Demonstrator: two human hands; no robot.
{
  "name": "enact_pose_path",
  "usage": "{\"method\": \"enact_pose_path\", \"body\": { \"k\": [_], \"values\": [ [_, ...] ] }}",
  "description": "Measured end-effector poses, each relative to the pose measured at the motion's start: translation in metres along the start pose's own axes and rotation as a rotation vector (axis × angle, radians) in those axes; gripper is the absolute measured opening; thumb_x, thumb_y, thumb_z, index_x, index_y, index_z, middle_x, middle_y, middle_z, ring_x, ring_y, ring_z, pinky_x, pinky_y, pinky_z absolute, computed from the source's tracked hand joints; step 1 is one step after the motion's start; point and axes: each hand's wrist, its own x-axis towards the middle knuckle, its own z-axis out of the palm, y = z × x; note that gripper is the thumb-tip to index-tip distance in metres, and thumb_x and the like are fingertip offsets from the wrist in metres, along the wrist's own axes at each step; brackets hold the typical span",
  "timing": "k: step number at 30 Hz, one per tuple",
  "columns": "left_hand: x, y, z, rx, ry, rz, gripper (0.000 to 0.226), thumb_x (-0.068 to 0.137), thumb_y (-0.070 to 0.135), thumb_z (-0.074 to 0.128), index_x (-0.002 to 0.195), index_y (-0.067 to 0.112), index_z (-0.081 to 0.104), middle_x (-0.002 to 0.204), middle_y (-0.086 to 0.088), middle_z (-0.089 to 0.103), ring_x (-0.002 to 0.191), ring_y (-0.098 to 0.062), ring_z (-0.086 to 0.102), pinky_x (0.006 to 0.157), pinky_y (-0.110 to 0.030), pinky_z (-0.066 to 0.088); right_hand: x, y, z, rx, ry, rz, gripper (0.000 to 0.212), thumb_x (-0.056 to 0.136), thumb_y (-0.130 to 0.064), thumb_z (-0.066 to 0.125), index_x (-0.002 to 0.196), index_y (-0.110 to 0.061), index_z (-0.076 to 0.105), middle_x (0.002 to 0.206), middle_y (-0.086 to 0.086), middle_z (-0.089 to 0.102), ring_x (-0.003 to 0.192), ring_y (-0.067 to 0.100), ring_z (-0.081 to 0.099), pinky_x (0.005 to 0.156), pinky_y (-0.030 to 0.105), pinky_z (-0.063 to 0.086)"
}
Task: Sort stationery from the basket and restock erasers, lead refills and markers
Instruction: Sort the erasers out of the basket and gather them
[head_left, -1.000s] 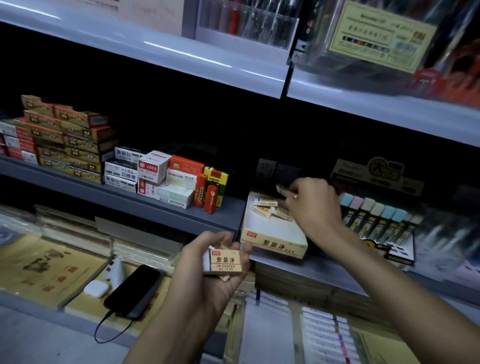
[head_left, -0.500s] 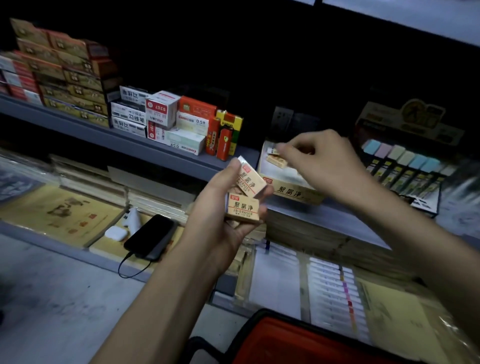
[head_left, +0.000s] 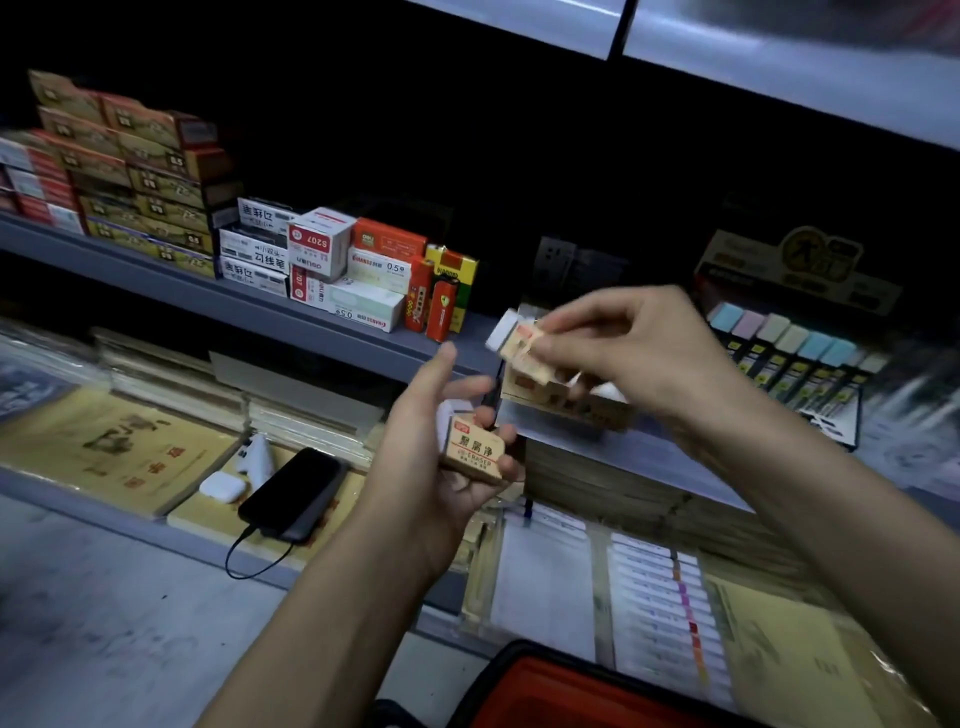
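Note:
My left hand (head_left: 441, 447) holds a tan-sleeved eraser (head_left: 474, 451) between palm and fingertips, in front of the middle shelf. Just up and to the right, my right hand (head_left: 618, 358) pinches another eraser (head_left: 517, 338) with its white end pointing up-left. Behind that hand stands the open eraser display box (head_left: 566, 405) on the shelf, mostly hidden by my fingers. A tray of pastel-capped markers (head_left: 800, 364) stands to the right of the box. Lead refill boxes marked 0.5 (head_left: 376, 273) are stacked to the left. The red basket's rim (head_left: 550, 675) shows at the bottom edge.
Stacks of brown and red boxes (head_left: 130, 171) fill the shelf's left end. A black phone (head_left: 293, 491) on a cable and a white earbud case (head_left: 222, 487) lie on notebooks on the lower shelf. Paper pads (head_left: 654, 587) lie below my hands.
My right hand came back from the display box and took one eraser from my left hand, which now holds a single one. The camera tilted down.

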Motion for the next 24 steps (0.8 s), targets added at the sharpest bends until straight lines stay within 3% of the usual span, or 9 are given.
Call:
{"method": "enact_pose_path", "body": {
  "k": [2,4,7,10,14,17,19,21,24],
  "values": [
    [-0.002,0.004,-0.003,-0.130,0.017,-0.064,0.041,0.090,0.036,0.070,0.111,0.001,0.064,0.085,-0.010,0.057,0.077,-0.021,0.063,0.056,-0.031,0.055,0.025,0.012,-0.006,-0.196,0.202,-0.127,0.009,0.082,-0.015,0.084,0.089,-0.016,0.078,0.074,0.000,0.075,0.062,0.011,0.070,0.062,0.030,0.059],
    [-0.003,0.008,-0.004,-0.219,-0.004,-0.093,0.040,0.090,0.023,0.069,0.118,-0.003,0.059,0.105,-0.017,0.055,0.100,-0.027,0.062,0.074,-0.042,0.060,0.047,0.026,-0.008,-0.461,0.307,-0.225,0.009,0.083,-0.028,0.082,0.089,-0.024,0.077,0.079,-0.008,0.074,0.073,0.009,0.069,0.068,0.029,0.057],
    [-0.005,0.010,-0.008,-0.286,-0.053,-0.115,0.029,0.088,0.002,0.061,0.116,-0.005,0.054,0.121,-0.024,0.048,0.125,-0.035,0.054,0.098,-0.054,0.054,0.070,0.045,0.002,-0.781,0.199,-0.314,0.012,0.083,-0.029,0.076,0.093,-0.023,0.073,0.090,-0.002,0.072,0.087,0.022,0.068,0.076,0.039,0.056],
    [-0.005,0.010,-0.010,-0.293,-0.055,-0.103,0.041,0.089,-0.013,0.050,0.129,-0.007,0.051,0.131,-0.030,0.051,0.123,-0.042,0.058,0.100,-0.058,0.052,0.076,0.052,0.013,-0.968,0.069,-0.311,0.011,0.082,-0.027,0.077,0.090,-0.022,0.071,0.091,0.003,0.069,0.088,0.029,0.067,0.073,0.041,0.057],
    [-0.003,0.011,-0.015,-0.240,-0.065,-0.060,0.036,0.095,-0.010,0.051,0.131,-0.009,0.053,0.122,-0.034,0.064,0.105,-0.042,0.071,0.088,-0.054,0.059,0.070,0.044,0.007,-0.878,-0.015,-0.180,0.018,0.079,-0.044,0.075,0.087,-0.027,0.078,0.088,-0.001,0.073,0.087,0.024,0.069,0.077,0.041,0.059],
    [-0.005,0.010,-0.013,-0.209,-0.124,-0.012,0.031,0.098,-0.004,0.053,0.127,-0.015,0.054,0.112,-0.031,0.071,0.100,-0.038,0.074,0.078,-0.044,0.064,0.051,0.028,-0.001,-0.899,0.143,-0.260,0.020,0.090,-0.044,0.065,0.093,-0.028,0.076,0.088,-0.002,0.074,0.088,0.025,0.070,0.075,0.041,0.058],
    [-0.008,0.010,-0.010,-0.159,-0.157,0.042,0.028,0.098,0.001,0.058,0.122,-0.012,0.059,0.110,-0.028,0.073,0.100,-0.035,0.075,0.078,-0.039,0.064,0.025,0.011,-0.001,-0.756,0.183,-0.318,0.026,0.096,-0.047,0.060,0.091,-0.029,0.077,0.082,-0.008,0.073,0.081,0.015,0.069,0.069,0.034,0.057],
    [-0.010,0.009,-0.008,-0.096,-0.167,0.089,0.029,0.095,0.005,0.062,0.121,-0.007,0.064,0.111,-0.025,0.074,0.103,-0.031,0.075,0.081,-0.035,0.063,-0.003,-0.007,0.004,-0.471,-0.001,-0.245,0.025,0.096,-0.049,0.063,0.089,-0.029,0.078,0.080,-0.010,0.074,0.075,0.004,0.068,0.064,0.024,0.054],
    [-0.010,0.006,-0.006,-0.032,-0.167,0.117,0.031,0.094,0.008,0.065,0.123,-0.002,0.066,0.114,-0.021,0.074,0.107,-0.027,0.074,0.083,-0.032,0.062,-0.025,-0.011,0.010,-0.182,-0.184,-0.133,0.011,0.088,-0.028,0.079,0.098,-0.026,0.076,0.087,-0.005,0.077,0.073,0.001,0.070,0.060,0.021,0.051]
  ]
}}
